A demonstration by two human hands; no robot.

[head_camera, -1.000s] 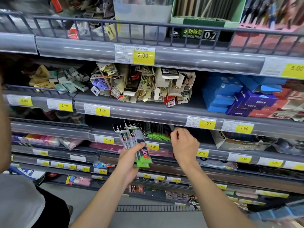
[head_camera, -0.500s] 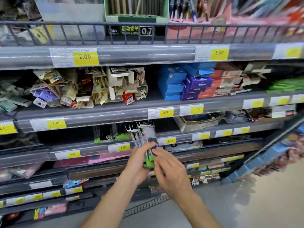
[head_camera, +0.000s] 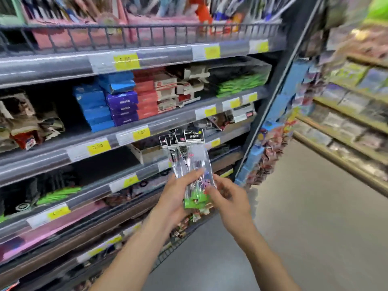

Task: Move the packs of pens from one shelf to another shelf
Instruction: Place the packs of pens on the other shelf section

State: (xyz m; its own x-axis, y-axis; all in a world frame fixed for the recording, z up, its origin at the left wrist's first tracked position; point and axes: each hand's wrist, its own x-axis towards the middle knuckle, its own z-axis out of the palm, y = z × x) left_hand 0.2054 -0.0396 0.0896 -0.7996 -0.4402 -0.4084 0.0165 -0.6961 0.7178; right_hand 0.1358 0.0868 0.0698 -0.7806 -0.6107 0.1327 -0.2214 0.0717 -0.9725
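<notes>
A bunch of pen packs [head_camera: 189,158], clear plastic with black-and-white header cards and green bottoms, stands upright in front of the shelving. My left hand [head_camera: 176,198] is shut around the lower part of the bunch. My right hand [head_camera: 226,198] touches the packs' right lower edge with its fingertips, fingers curled. More packs of the same kind, green-ended, lie on the lower shelf at the left [head_camera: 56,195]. A stack of green packs [head_camera: 241,82] lies on a higher shelf at the right.
Grey shelves with yellow price tags [head_camera: 98,146] run across the view. Blue, purple and red boxes [head_camera: 123,101] fill the middle shelf. An open cardboard box [head_camera: 149,153] sits behind the packs. A hanging strip of goods [head_camera: 266,148] marks the shelf end; aisle floor lies to the right.
The view has swung to the right along the shelving. My right hand left the shelf and came to the bunch in my left hand, which I carry rightward.
</notes>
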